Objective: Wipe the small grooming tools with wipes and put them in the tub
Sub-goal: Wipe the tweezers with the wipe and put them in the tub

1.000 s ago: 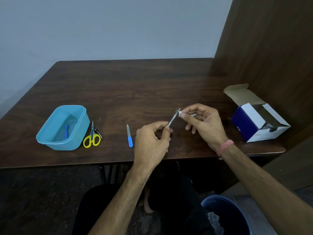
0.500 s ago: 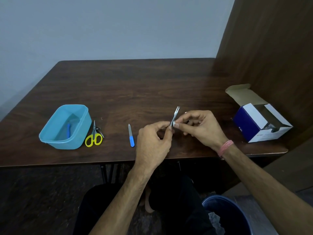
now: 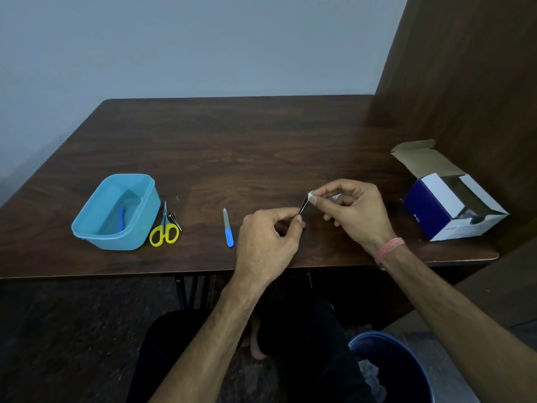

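Observation:
My left hand [image 3: 266, 242] pinches the lower end of a thin metal tool [image 3: 304, 203], held slanting up to the right over the table's front middle. My right hand [image 3: 353, 212] pinches a small white wipe [image 3: 311, 195] round the tool's upper end. A light blue tub [image 3: 116, 212] stands at the front left with a blue-handled tool [image 3: 121, 219] inside. Yellow-handled scissors [image 3: 164, 228] lie right beside the tub, a small metal clipper [image 3: 174, 219] next to them. A blue-handled nail file [image 3: 227, 227] lies between the scissors and my left hand.
An open blue and white cardboard box [image 3: 453, 205] sits at the table's right side against a wooden panel [image 3: 465, 82]. A dark blue bin [image 3: 389, 370] stands on the floor below my right arm. The brown table [image 3: 232, 146] meets a grey wall at the back.
My right hand slid the wipe down the tool towards my left hand, then back up to its tip. The left hand kept its hold.

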